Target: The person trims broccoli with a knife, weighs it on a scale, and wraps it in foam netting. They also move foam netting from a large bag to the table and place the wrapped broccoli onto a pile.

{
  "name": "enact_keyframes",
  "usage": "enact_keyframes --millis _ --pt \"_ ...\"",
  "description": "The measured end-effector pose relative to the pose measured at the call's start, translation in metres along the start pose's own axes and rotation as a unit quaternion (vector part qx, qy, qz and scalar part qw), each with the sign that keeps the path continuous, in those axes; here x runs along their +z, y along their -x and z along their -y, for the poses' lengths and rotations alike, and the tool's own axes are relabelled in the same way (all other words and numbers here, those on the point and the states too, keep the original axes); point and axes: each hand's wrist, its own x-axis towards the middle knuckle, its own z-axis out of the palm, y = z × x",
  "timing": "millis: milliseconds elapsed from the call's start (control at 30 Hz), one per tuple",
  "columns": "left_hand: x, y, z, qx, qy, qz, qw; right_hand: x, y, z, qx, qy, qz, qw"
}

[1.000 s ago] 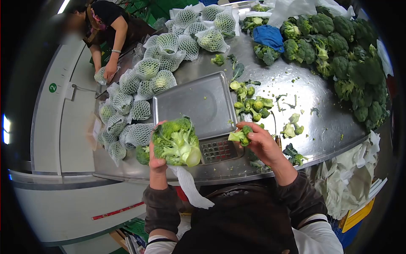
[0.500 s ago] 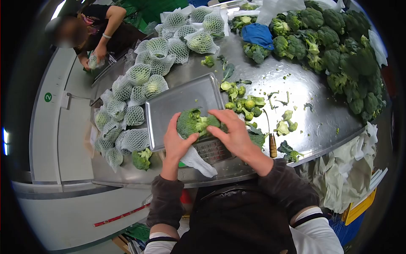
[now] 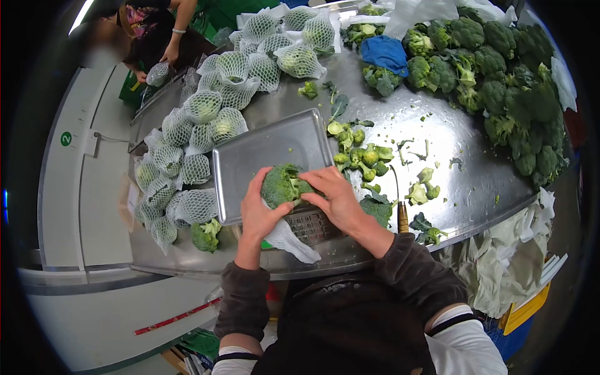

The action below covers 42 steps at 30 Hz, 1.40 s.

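Observation:
A head of broccoli (image 3: 278,186) is held between both of my hands above the front of a scale's steel tray (image 3: 269,140). My left hand (image 3: 257,211) cups its left side, thumb across the front. From the right, the fingers and thumb of my right hand (image 3: 340,201) close on its stem side. A white foam net sleeve (image 3: 292,242) hangs below my left hand, over the edge of the scale's keypad (image 3: 310,226). Whether that hand also grips the sleeve is hidden.
Net-wrapped broccoli heads (image 3: 203,106) lie to the left and back. Trimmed florets (image 3: 369,156) and a knife with a wooden handle (image 3: 402,217) lie right of the scale. Unwrapped broccoli (image 3: 494,69) is piled at the back right, near a blue cloth (image 3: 384,55). A co-worker's hand (image 3: 170,53) holds a netted item.
My right hand has come left, nearer my left hand, with its fingers closer around the broccoli's stem side. At the far left, the co-worker's hands and netted item have shifted slightly up and right.

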Motion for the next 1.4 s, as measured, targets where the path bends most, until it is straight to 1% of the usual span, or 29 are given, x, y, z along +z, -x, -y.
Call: enact_keyframes --millis 33,167,267,333,367,433,567,633,700,767,800,833,967,1033,1100,1267,1333,1400 --pt "0.0 0.0 0.004 0.005 0.025 -0.002 1.0 0.002 -0.002 0.001 -0.006 0.017 0.0 1.0" --pt "0.003 0.001 0.017 0.018 0.044 -0.013 0.999 0.008 -0.007 0.008 -0.03 0.072 -0.013 0.997" --pt "0.004 0.004 0.019 0.011 0.064 -0.023 0.998 0.014 -0.009 0.01 -0.044 0.091 -0.009 0.995" --pt "0.004 0.005 0.016 -0.007 0.115 -0.036 0.993 0.014 -0.01 0.007 -0.054 0.089 -0.011 0.995" --pt "0.004 0.006 0.017 -0.007 0.114 -0.036 0.993 0.014 -0.01 0.005 -0.064 0.086 -0.014 0.994" --pt "0.005 0.007 0.022 0.02 0.08 -0.045 0.996 0.011 -0.011 0.0 -0.075 0.082 -0.006 0.994" --pt "0.01 0.007 0.022 0.019 0.047 -0.039 0.998 0.011 -0.012 -0.009 -0.095 0.081 -0.011 0.992" --pt "0.012 0.004 0.022 0.013 0.04 -0.06 0.997 0.016 -0.013 -0.007 -0.089 0.081 -0.021 0.993" --pt "0.009 0.004 0.015 0.006 0.044 -0.042 0.998 0.016 -0.011 -0.006 -0.08 0.081 -0.034 0.993" --pt "0.005 0.002 0.004 -0.001 0.05 -0.026 0.998 0.012 -0.009 -0.007 -0.073 0.055 -0.023 0.996" --pt "0.001 0.0 -0.003 -0.006 0.024 -0.006 1.0 0.011 -0.008 -0.008 -0.073 0.055 -0.024 0.996" --pt "-0.002 -0.002 -0.007 -0.01 -0.002 0.013 1.0 0.007 -0.007 -0.01 -0.074 0.047 -0.005 0.996" --pt "-0.004 -0.007 -0.004 -0.006 0.0 0.027 1.0 -0.002 -0.008 -0.012 -0.086 0.04 0.048 0.994" --pt "-0.005 -0.011 0.001 0.022 -0.017 0.058 0.998 -0.001 -0.009 -0.017 -0.094 0.04 0.049 0.994" --pt "-0.005 -0.01 0.001 0.022 -0.003 0.057 0.998 0.0 -0.01 -0.018 -0.102 0.041 0.049 0.993" --pt "-0.001 -0.005 0.005 0.022 0.009 0.045 0.999 0.024 -0.013 -0.005 -0.056 0.068 -0.024 0.996" --pt "0.003 -0.002 0.011 0.025 0.033 0.005 0.999 0.029 -0.015 -0.008 -0.067 0.073 -0.029 0.995" --pt "0.006 -0.001 0.014 0.025 0.033 -0.004 0.999 0.028 -0.016 -0.012 -0.076 0.037 -0.038 0.996"
